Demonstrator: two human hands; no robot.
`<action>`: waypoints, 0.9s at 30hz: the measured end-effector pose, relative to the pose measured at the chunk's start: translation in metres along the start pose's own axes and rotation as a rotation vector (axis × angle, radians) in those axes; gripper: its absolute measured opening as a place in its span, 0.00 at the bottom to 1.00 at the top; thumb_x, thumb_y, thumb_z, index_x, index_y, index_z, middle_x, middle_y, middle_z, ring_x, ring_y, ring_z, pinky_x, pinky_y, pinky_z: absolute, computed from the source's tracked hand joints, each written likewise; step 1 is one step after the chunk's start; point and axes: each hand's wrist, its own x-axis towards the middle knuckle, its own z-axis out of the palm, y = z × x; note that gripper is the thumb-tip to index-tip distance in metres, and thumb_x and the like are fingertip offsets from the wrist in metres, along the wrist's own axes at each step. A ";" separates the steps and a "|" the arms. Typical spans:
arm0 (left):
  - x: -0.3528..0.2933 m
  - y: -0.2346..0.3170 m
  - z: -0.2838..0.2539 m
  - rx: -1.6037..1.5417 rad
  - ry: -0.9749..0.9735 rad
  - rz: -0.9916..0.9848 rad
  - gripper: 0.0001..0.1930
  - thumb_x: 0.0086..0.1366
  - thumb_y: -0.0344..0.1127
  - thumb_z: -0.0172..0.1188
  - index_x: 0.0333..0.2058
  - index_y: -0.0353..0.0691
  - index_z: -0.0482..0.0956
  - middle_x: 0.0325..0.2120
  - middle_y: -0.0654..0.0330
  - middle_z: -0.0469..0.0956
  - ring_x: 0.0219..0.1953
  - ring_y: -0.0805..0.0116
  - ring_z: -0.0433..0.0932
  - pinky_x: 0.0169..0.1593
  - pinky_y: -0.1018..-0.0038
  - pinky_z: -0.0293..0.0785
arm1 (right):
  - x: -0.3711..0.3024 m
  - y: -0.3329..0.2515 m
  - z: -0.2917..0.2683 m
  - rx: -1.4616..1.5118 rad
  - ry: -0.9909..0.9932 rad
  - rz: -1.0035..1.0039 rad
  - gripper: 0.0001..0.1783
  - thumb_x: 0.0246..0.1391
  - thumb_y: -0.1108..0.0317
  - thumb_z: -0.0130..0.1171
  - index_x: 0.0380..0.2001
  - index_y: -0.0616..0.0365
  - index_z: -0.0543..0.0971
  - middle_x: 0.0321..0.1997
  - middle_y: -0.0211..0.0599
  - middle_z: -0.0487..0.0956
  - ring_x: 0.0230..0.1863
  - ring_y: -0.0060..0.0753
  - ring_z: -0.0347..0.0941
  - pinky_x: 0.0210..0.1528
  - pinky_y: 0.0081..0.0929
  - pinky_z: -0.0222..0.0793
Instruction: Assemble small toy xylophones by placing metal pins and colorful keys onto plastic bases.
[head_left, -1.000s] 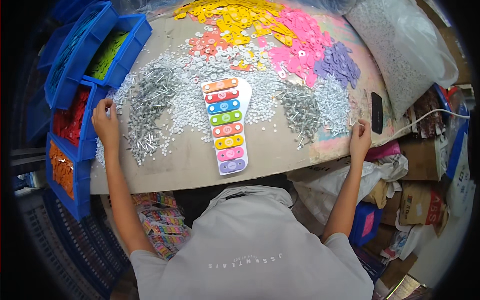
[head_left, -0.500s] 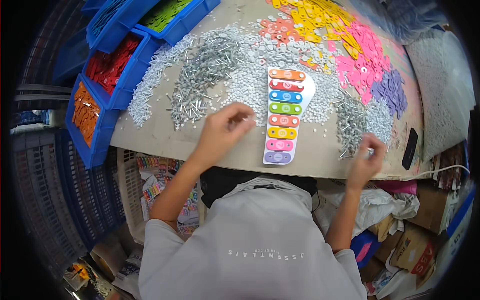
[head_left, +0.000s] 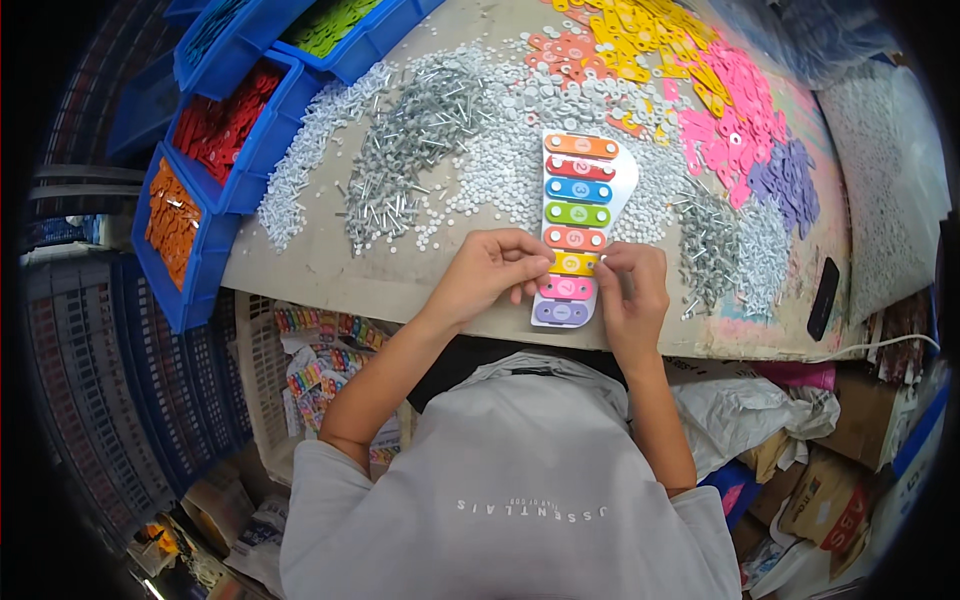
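A toy xylophone (head_left: 577, 213) lies on the worktable, its white base carrying a column of coloured bars. White caps sit on both ends of the upper bars, from orange down to the coral one. My left hand (head_left: 497, 268) is closed in a pinch at the left end of the yellow bar (head_left: 574, 264); what its fingertips hold is hidden. On the opposite side, my right hand (head_left: 637, 290) pinches a small white cap (head_left: 603, 258) at that bar's right end. Below are a pink bar (head_left: 567, 289) and a purple bar (head_left: 560, 313), with dark holes at their ends.
Piles of metal pins (head_left: 415, 130), white caps (head_left: 505, 165) and short pins (head_left: 710, 250) spread around the xylophone. Yellow (head_left: 640, 40), pink (head_left: 730, 120) and purple bars (head_left: 785, 185) are heaped at right. Blue bins (head_left: 245, 190) stand left; a black phone-like slab (head_left: 823, 298) lies right.
Both hands have come in to the yellow bar, the left moving right and downward, the right moving left. The xylophone appears slightly farther right, along with the rest of the table.
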 end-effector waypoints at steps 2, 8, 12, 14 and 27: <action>0.001 0.001 0.001 0.003 0.002 0.000 0.09 0.67 0.28 0.63 0.43 0.29 0.82 0.29 0.59 0.83 0.26 0.79 0.79 0.26 0.85 0.74 | 0.000 0.000 0.001 -0.002 0.020 -0.010 0.09 0.49 0.82 0.67 0.32 0.62 0.77 0.38 0.42 0.80 0.43 0.43 0.74 0.45 0.36 0.71; 0.004 0.006 0.004 0.064 0.007 -0.041 0.09 0.68 0.29 0.64 0.44 0.32 0.79 0.26 0.63 0.81 0.24 0.81 0.75 0.25 0.85 0.70 | 0.004 0.003 0.000 -0.047 -0.034 -0.100 0.10 0.48 0.82 0.67 0.32 0.62 0.77 0.38 0.42 0.80 0.43 0.44 0.73 0.46 0.36 0.70; 0.005 -0.006 0.006 0.312 0.106 0.127 0.21 0.68 0.33 0.65 0.54 0.35 0.66 0.22 0.67 0.76 0.24 0.83 0.71 0.26 0.83 0.64 | 0.011 -0.008 0.000 -0.118 -0.034 -0.137 0.09 0.52 0.78 0.68 0.31 0.61 0.75 0.34 0.37 0.79 0.37 0.33 0.73 0.39 0.30 0.69; 0.010 -0.007 0.003 0.359 0.061 0.077 0.24 0.68 0.34 0.65 0.55 0.36 0.63 0.21 0.67 0.75 0.24 0.83 0.71 0.26 0.82 0.64 | 0.005 -0.006 0.000 0.129 -0.080 0.225 0.10 0.54 0.75 0.68 0.31 0.61 0.74 0.29 0.33 0.77 0.32 0.26 0.71 0.34 0.26 0.66; 0.017 -0.005 0.004 0.424 -0.066 0.066 0.29 0.69 0.42 0.63 0.57 0.32 0.58 0.21 0.64 0.74 0.22 0.79 0.71 0.26 0.76 0.63 | 0.032 0.002 -0.015 0.604 -0.552 0.862 0.13 0.66 0.61 0.60 0.43 0.57 0.70 0.21 0.28 0.76 0.14 0.16 0.67 0.15 0.16 0.57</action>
